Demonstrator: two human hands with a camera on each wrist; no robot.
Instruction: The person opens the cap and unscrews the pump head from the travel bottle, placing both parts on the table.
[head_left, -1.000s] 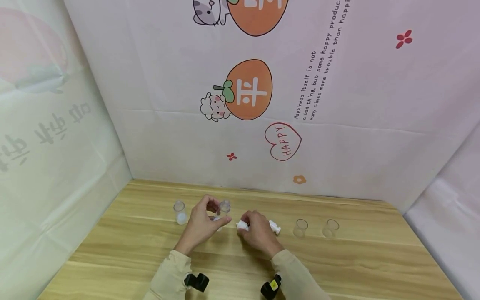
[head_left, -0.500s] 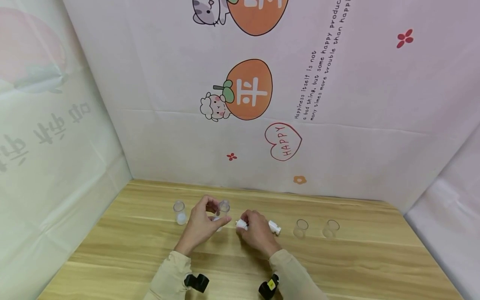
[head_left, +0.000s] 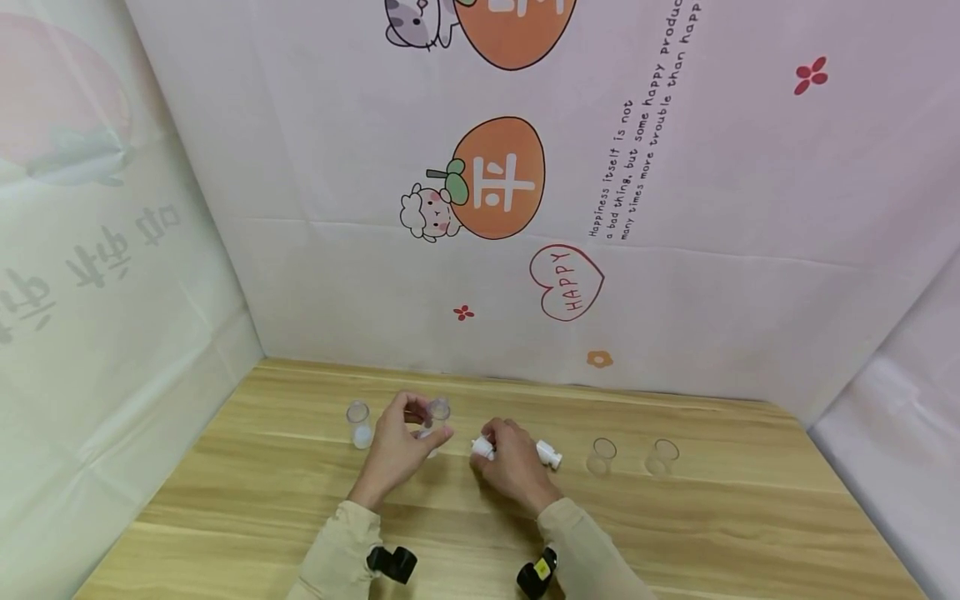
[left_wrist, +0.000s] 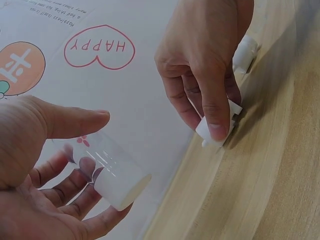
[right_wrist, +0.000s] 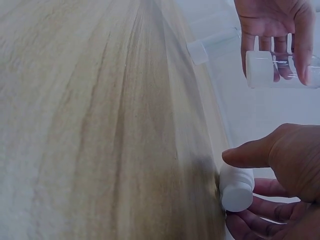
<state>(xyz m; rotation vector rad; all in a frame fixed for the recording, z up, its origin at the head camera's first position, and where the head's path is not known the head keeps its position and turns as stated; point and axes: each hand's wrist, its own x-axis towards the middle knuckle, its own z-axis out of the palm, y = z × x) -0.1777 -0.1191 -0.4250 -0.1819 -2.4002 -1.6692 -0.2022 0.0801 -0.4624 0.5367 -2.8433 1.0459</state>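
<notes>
My left hand [head_left: 396, 450] holds a clear cylindrical bottle with a white bottom [left_wrist: 120, 175] between thumb and fingers, above the table. In the left wrist view the bottle lies tilted across the curled fingers. To its right, my right hand [head_left: 513, 467] pinches a small white pump head [left_wrist: 212, 131] close to the tabletop. The right wrist view shows the round white end of this pump head [right_wrist: 236, 195] under the thumb; fingers hide part of it. A second white pump head [head_left: 549, 455] lies just right of the right hand.
A matching clear bottle [head_left: 360, 425] with a white bottom stands left of the left hand. Two clear caps [head_left: 602, 457] stand on the right side of the wooden table [head_left: 712, 517]. A printed white cloth [head_left: 337, 292] hangs behind the table's back edge.
My left hand has moved slightly left with the bottle, widening the gap between the hands. The right hand has shifted only a little to the left, still pinching the white pump head.
</notes>
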